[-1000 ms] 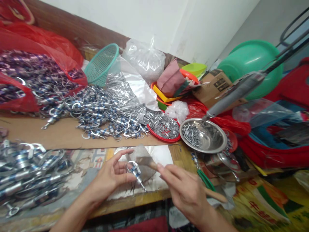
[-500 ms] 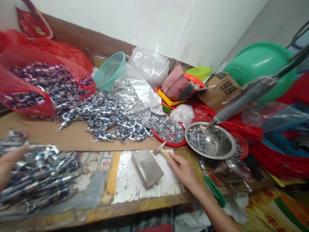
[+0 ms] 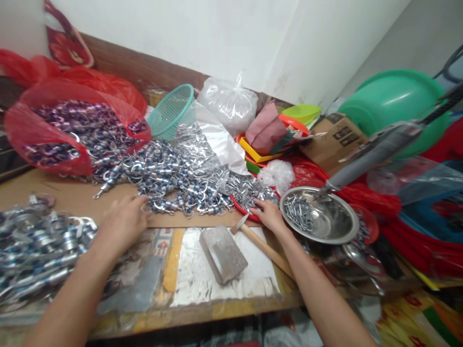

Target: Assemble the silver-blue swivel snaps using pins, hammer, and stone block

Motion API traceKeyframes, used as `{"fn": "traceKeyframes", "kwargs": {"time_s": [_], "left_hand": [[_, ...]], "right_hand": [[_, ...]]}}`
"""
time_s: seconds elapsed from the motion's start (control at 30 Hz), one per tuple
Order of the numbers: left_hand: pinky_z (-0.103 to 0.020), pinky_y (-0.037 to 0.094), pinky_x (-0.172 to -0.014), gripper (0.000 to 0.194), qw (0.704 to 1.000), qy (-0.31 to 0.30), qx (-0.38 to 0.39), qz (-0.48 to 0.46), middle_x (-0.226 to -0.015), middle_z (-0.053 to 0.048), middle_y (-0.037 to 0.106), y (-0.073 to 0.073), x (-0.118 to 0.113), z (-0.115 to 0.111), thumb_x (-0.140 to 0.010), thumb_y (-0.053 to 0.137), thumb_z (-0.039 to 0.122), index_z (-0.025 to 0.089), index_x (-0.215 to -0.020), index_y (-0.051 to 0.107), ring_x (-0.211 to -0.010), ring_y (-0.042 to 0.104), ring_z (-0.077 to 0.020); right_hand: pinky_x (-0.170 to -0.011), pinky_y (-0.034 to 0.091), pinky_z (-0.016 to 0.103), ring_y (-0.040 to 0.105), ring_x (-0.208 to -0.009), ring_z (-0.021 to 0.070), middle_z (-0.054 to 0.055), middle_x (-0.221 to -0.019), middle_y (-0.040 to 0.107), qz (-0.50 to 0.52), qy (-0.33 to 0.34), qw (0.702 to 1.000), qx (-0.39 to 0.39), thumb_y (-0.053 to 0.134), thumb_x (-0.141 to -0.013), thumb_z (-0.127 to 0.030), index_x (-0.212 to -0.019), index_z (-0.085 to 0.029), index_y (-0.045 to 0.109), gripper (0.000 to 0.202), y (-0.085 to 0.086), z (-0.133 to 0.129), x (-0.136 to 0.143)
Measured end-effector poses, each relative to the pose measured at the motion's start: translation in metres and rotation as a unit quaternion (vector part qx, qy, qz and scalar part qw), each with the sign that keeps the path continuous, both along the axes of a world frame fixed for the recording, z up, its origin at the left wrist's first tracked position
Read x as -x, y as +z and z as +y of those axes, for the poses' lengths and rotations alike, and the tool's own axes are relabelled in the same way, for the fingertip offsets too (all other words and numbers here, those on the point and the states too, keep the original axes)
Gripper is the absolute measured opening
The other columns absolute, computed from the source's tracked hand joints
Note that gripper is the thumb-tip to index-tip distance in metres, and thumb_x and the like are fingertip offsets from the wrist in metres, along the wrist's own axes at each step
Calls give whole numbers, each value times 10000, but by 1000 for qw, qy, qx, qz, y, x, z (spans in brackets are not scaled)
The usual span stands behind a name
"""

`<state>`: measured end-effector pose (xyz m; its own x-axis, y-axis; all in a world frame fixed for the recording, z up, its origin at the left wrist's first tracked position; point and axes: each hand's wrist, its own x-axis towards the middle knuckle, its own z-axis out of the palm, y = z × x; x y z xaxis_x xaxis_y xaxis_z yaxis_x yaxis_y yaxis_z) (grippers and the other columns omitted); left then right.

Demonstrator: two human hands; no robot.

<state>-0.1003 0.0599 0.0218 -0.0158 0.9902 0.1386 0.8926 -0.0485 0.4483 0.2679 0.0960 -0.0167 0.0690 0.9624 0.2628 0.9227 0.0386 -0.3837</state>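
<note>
My left hand (image 3: 125,219), slightly blurred, reaches to the front edge of a heap of silver-and-blue metal fittings with hooks (image 3: 173,176). Its fingertips point down there, and whether they grip a fitting is hidden. My right hand (image 3: 269,215) is at the near rim of a red plate (image 3: 238,206) piled with small flat metal pieces (image 3: 249,188). Its thumb and forefinger are a little apart, with nothing visible between them. Below it a hammer (image 3: 265,248) lies on the bench, wooden handle toward me, head beside a grey metal block (image 3: 224,255).
More fittings (image 3: 39,246) lie heaped at the front left, and a red bag (image 3: 54,159) of them stands behind. A steel bowl (image 3: 347,224) with pins is right of the plate, under a grey-handled tool (image 3: 376,152). A teal basket (image 3: 171,113) leans at the back.
My right hand has let go of the hammer and moved up to the red plate. My left hand has come from the front-left heap rightward to the middle heap.
</note>
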Motion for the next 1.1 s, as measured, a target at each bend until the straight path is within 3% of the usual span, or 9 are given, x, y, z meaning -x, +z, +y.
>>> {"fn": "traceKeyframes", "kwargs": {"time_s": [0.1, 0.23, 0.4, 0.57, 0.67, 0.77, 0.83, 1.0, 1.1], "left_hand": [[-381, 374, -710, 400, 998, 30, 32, 55, -877, -124, 593, -11, -19, 17, -837, 296, 387, 95, -1012, 507, -876, 536, -332], [-336, 360, -591, 410, 995, 54, 46, 72, -722, -85, 594, -24, -23, 16, -824, 288, 441, 126, -888, 543, -727, 576, -307], [-308, 377, -628, 367, 996, 48, 36, 65, -744, -57, 606, -27, -21, 10, -736, 448, 492, 156, -713, 594, -786, 572, -280], [-305, 407, -658, 217, 999, 6, 44, 19, -777, -53, 646, -27, -24, 4, -707, 518, 371, 183, -720, 626, -784, 590, -258], [-289, 434, -639, 240, 998, -4, 67, -9, -782, -59, 681, -28, -27, 0, -683, 539, 327, 183, -850, 634, -756, 618, -245], [-286, 448, -638, 380, 996, -10, 80, -29, -828, -78, 703, -25, -32, -2, -670, 550, 415, 164, -943, 634, -765, 632, -247], [-304, 446, -632, 376, 996, -12, 82, -31, -832, -83, 712, -22, -36, -4, -696, 507, 459, 182, -894, 667, -767, 636, -263], [-353, 439, -600, 314, 998, -3, 69, -11, -726, -100, 714, -22, -44, -10, -748, 440, 361, 195, -801, 701, -735, 637, -311], [-351, 452, -663, 279, 998, -20, 51, -3, -833, -89, 707, -27, -43, -16, -746, 446, 308, 207, -811, 697, -785, 633, -291]], "right_hand": [[-738, 417, 303, 591, -788, 203, 62, -834, 654, 13, 1, 1000, 7, 619, -701, -287, -882, -193, 694, 218, -4, 9, 2], [-720, 419, 278, 597, -751, 182, 41, -789, 672, 56, -1, 998, -18, 593, -714, -290, -768, -193, 703, 157, -8, 6, 5], [-698, 428, 272, 591, -712, 172, 47, -752, 670, 128, -27, 988, -81, 548, -739, -332, -734, -170, 691, 216, -11, 4, 4], [-658, 445, 292, 594, -662, 180, 59, -713, 666, 205, -64, 969, -126, 511, -755, -359, -783, -140, 669, 272, -9, 0, 4], [-657, 456, 289, 599, -661, 174, 50, -724, 669, 242, -51, 960, -130, 536, -736, -344, -784, -148, 666, 240, -7, -9, 8], [-719, 455, 305, 600, -730, 181, 52, -772, 669, 269, -33, 953, -132, 574, -708, -315, -760, -159, 672, 191, -6, -19, 13], [-742, 455, 320, 602, -749, 184, 53, -782, 668, 289, -24, 949, -126, 586, -699, -297, -749, -163, 674, 168, -6, -25, 18], [-713, 492, 332, 626, -737, 183, 57, -802, 676, 356, -10, 929, -98, 587, -705, -288, -804, -152, 656, 181, -9, -37, 33], [-644, 517, 315, 636, -671, 168, 48, -760, 672, 394, 1, 915, -85, 579, -718, -291, -841, -143, 623, 197, -6, -43, 41]]}}
